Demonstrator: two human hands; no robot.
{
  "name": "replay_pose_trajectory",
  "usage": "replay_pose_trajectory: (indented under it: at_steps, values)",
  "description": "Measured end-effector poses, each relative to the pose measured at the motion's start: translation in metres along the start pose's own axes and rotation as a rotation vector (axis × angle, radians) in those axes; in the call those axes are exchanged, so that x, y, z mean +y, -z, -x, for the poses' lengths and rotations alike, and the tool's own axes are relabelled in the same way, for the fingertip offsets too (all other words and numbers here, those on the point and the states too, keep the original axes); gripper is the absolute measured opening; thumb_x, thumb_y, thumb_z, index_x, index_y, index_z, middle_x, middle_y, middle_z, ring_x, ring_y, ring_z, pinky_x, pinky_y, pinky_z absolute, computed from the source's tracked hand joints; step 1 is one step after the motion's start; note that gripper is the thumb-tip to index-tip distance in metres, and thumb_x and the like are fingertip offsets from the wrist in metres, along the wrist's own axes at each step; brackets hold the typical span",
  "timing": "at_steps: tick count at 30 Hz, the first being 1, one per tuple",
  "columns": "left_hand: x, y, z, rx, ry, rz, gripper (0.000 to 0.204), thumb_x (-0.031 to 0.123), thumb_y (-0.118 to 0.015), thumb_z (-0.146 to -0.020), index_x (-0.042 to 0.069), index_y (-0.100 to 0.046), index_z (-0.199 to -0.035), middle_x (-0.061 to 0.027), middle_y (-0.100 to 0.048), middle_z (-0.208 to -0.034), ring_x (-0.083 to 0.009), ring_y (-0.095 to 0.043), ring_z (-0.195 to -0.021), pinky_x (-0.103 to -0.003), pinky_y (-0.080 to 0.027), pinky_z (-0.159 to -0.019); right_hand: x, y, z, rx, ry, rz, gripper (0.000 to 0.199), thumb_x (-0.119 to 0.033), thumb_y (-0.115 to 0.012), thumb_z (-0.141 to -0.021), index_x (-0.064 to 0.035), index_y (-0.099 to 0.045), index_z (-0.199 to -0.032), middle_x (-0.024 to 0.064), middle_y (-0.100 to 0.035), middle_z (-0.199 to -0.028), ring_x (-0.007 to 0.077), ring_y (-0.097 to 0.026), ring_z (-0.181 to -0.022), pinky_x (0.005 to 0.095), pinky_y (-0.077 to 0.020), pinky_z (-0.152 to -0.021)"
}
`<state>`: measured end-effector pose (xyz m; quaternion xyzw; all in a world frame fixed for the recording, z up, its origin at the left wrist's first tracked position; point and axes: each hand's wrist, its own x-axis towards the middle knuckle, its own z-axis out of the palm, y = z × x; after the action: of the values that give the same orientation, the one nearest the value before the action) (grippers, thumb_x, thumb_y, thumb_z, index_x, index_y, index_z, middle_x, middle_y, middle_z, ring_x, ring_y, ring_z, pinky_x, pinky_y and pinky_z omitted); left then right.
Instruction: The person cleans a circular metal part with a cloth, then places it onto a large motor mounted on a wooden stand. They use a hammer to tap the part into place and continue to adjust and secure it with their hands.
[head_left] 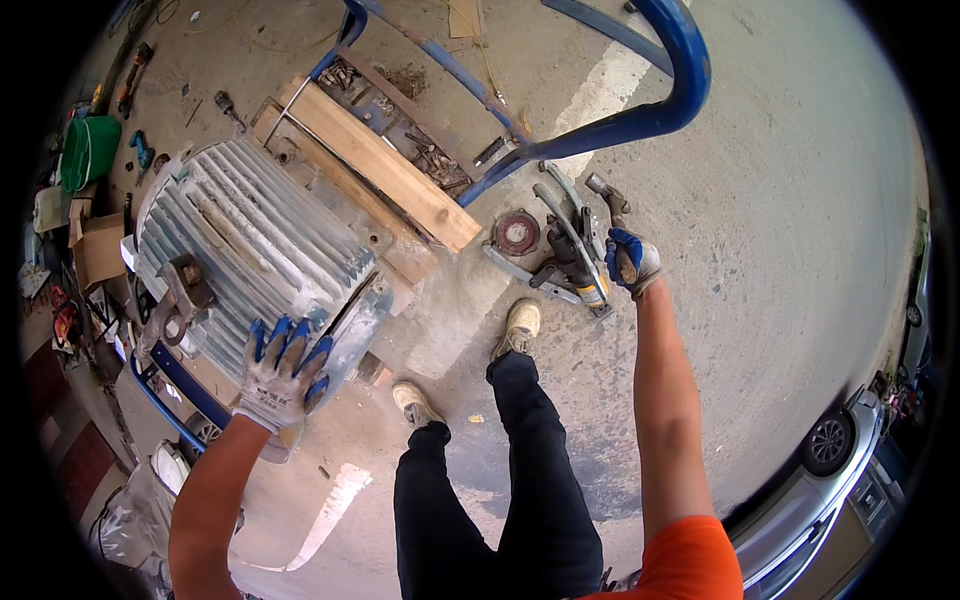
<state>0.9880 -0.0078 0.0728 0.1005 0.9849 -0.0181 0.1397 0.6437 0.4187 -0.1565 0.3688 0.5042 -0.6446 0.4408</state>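
Head view: left hand (pixel 280 375) touches motor (pixel 262 225), right hand (pixel 636 262) grips 1 hammer (pixel 614 200).

1. The right hand (pixel 634 262) closes over the handle of the hammer (pixel 616 203), hiding most of it.
2. The palm of the left hand (pixel 285 370) faces the finned motor (pixel 260 240) and cannot be seen.
3. The motor's underside is out of sight.
4. The upper plank (pixel 385 165) covers part of the lower plank (pixel 330 178).
5. Loose metal bits (pixel 430 160) in the blue-framed cart are too small to tell apart.
6. The cart's blue tube (pixel 690 60) runs off the top edge.
7. The lower edge cuts the orange sleeve (pixel 690 560) and dark trousers (pixel 545 500).
8. The dark rim clips the silver car (pixel 810 510).
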Motion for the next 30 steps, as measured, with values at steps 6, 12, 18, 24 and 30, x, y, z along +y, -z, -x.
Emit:
replay_pose_trajectory:
  at_steps: [6,12,18,24,30]
  values:
    - [0.005,-0.004,-0.008,-0.024,0.015,-0.018,0.059,0.040,-0.064,-0.067,0.022,-0.053,-0.123,-0.0117,-0.038,-0.131,-0.0341,-0.029,-0.127,-0.060,-0.019,-0.105,0.053,0.042,-0.028,0.509,0.119,1.709,0.036,-0.032,-0.056,-0.084,-0.0045,-0.059,-0.107,0.0215,-0.063,-0.099,0.0360,-0.062,-0.091,0.0428,-0.0504,-0.077]
    - [0.002,-0.003,0.001,-0.015,0.034,0.025,0.055,0.044,-0.064,-0.070,0.024,-0.054,-0.120,-0.0086,-0.039,-0.127,-0.0306,-0.030,-0.126,-0.059,-0.020,-0.106,0.072,-0.098,0.006,-0.004,0.470,1.778,0.047,-0.036,-0.053,-0.085,-0.0086,-0.052,-0.123,0.0180,-0.060,-0.113,0.0344,-0.058,-0.103,0.0414,-0.0456,-0.088]
    - [-0.002,-0.012,0.000,0.048,-0.007,0.029,0.055,0.049,-0.062,-0.074,0.026,-0.052,-0.123,-0.0069,-0.041,-0.122,-0.0265,-0.033,-0.124,-0.058,-0.022,-0.106,0.048,-0.214,-0.074,-0.096,0.786,2.158,0.032,-0.024,-0.046,-0.087,-0.0124,-0.057,-0.114,0.0157,-0.064,-0.103,0.0304,-0.062,-0.096,0.0420,-0.0495,-0.079]
    - [-0.002,-0.020,0.009,0.069,-0.014,-0.012,0.048,0.055,-0.059,-0.076,0.028,-0.054,-0.115,-0.0029,-0.041,-0.125,-0.0238,-0.034,-0.125,-0.056,-0.023,-0.106,0.065,-0.261,-0.123,-0.263,0.740,2.664,0.024,-0.019,-0.049,-0.084,-0.0136,-0.069,-0.096,0.0095,-0.068,-0.097,0.0267,-0.067,-0.088,0.0399,-0.0532,-0.070]
    - [0.001,-0.028,0.025,0.155,0.102,0.092,0.058,0.065,-0.064,-0.067,0.034,-0.049,-0.114,-0.0007,-0.042,-0.121,-0.0226,-0.031,-0.128,-0.052,-0.021,-0.110,0.077,-0.278,-0.129,-0.362,0.722,2.710,0.029,-0.019,-0.044,-0.086,-0.0107,-0.067,-0.102,0.0132,-0.066,-0.104,0.0283,-0.065,-0.094,0.0410,-0.0525,-0.075]
